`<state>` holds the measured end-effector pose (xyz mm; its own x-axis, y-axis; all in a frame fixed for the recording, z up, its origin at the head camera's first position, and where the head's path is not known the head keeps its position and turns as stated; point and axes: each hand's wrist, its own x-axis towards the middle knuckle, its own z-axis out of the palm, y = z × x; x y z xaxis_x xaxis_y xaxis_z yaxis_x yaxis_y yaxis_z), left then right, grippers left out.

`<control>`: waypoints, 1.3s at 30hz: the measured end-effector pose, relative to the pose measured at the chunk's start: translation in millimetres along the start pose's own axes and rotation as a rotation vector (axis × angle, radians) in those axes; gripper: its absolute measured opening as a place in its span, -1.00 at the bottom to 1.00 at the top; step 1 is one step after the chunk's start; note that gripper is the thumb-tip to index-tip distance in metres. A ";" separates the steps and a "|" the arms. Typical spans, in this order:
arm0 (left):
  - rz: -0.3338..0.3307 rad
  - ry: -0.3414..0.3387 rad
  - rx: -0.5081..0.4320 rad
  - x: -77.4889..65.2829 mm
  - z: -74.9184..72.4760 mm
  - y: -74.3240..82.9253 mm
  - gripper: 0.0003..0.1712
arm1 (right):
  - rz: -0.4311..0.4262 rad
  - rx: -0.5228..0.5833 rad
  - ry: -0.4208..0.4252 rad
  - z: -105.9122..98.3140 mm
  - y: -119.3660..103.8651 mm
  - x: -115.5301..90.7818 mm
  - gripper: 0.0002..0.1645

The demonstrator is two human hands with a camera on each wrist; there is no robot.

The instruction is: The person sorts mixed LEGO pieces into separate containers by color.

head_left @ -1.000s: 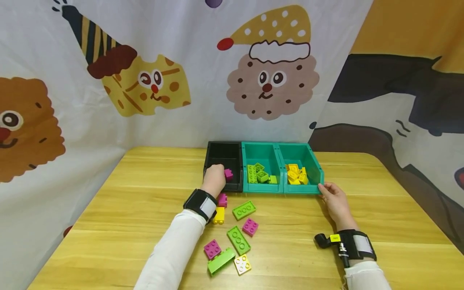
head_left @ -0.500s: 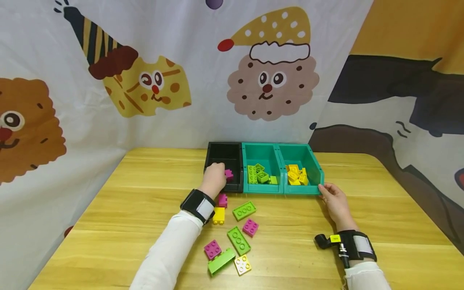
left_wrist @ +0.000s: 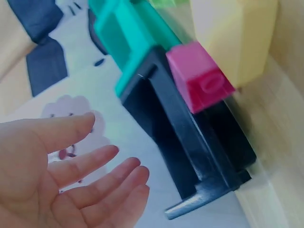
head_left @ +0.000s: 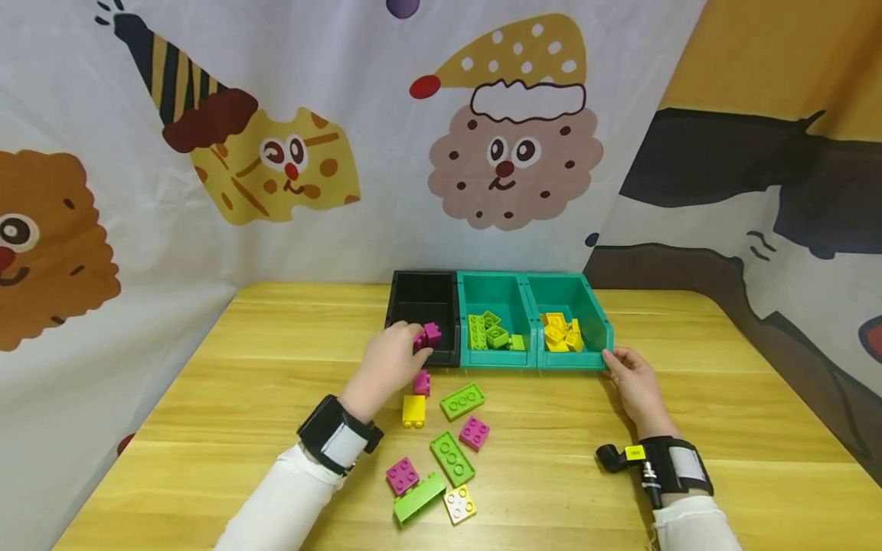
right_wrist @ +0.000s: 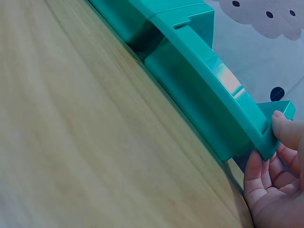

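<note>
My left hand (head_left: pixel 391 358) hovers at the front of the black bin (head_left: pixel 423 291), holding nothing. Its fingers (left_wrist: pixel 95 164) are spread and relaxed in the left wrist view. Magenta toy bricks (head_left: pixel 432 334) lie in that bin beside my fingertips, partly hidden by the hand. My right hand (head_left: pixel 635 383) pinches the front right corner of the right teal bin (right_wrist: pixel 199 95), thumb on top and fingers beneath. Yellow bricks (head_left: pixel 563 334) are in this bin; green bricks (head_left: pixel 478 333) sit in the middle teal bin (head_left: pixel 492 287).
In front of the bins lie a magenta brick (head_left: pixel 422 383), a yellow brick (head_left: pixel 413 411), and green bricks (head_left: pixel 452 458). Closer to me are another magenta brick (head_left: pixel 403 476) and a white-topped brick (head_left: pixel 459 503). A printed cloth (head_left: pixel 386 245) hangs behind the table.
My left hand has drawn back to the left and toward me, its fingers loosening. More magenta now shows in the black bin. The right hand has kept its hold on the teal bin's corner.
</note>
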<state>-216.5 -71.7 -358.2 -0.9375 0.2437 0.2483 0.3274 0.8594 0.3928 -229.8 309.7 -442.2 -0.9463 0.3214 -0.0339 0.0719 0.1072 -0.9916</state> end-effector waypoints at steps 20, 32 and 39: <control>0.153 -0.282 -0.066 -68.0 -1.3 13.8 -0.59 | -0.003 0.009 -0.012 -1.8 -0.4 0.5 -0.73; 0.161 -0.386 -0.014 -100.0 1.1 7.2 -0.54 | -0.022 0.018 -0.030 -1.9 2.8 0.1 -0.79; 0.183 -0.386 -0.032 -107.4 2.3 1.6 -0.62 | -0.074 0.052 -0.032 -0.8 5.5 -1.9 -0.71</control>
<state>-115.5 -95.5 -386.2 -0.8367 0.5468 -0.0307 0.4907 0.7734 0.4014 -227.3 310.4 -447.5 -0.9582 0.2837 0.0363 -0.0140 0.0802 -0.9967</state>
